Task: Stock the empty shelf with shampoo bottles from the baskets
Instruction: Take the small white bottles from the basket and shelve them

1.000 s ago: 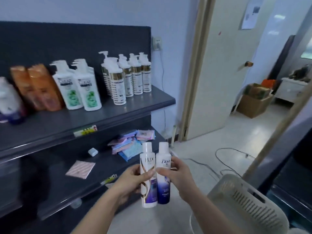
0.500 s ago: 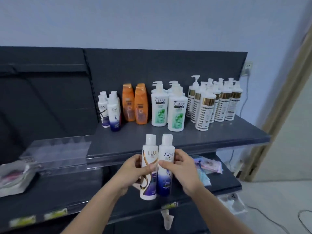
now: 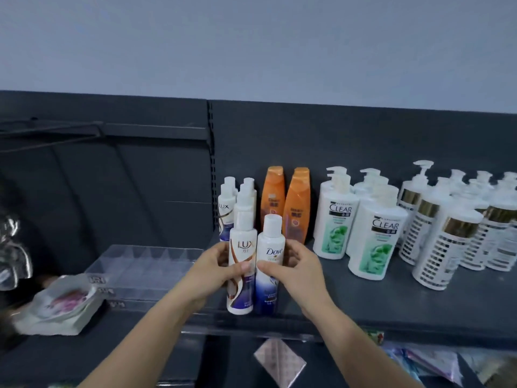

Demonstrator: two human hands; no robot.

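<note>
Change: view has swung from the doorway to the shelf [image 3: 419,301]; bottles now at its front edge.
Left hand [image 3: 212,271]: wrapped around Lux bottle [image 3: 242,264].
Right hand [image 3: 300,271]: clasping Dove bottle [image 3: 269,264].
Meaning: placement before matching row [image 3: 237,203] looks imminent.

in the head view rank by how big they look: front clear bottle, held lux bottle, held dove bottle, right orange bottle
1. Front Clear bottle
2. Held Lux bottle
3. Held Dove bottle
4. Right orange bottle, partly hidden and farther back

Lux and Dove look nearly alike; both are nearest the camera, so true sizes are unsure.

Two bare forearms, sleeveless, no jewellery
</note>
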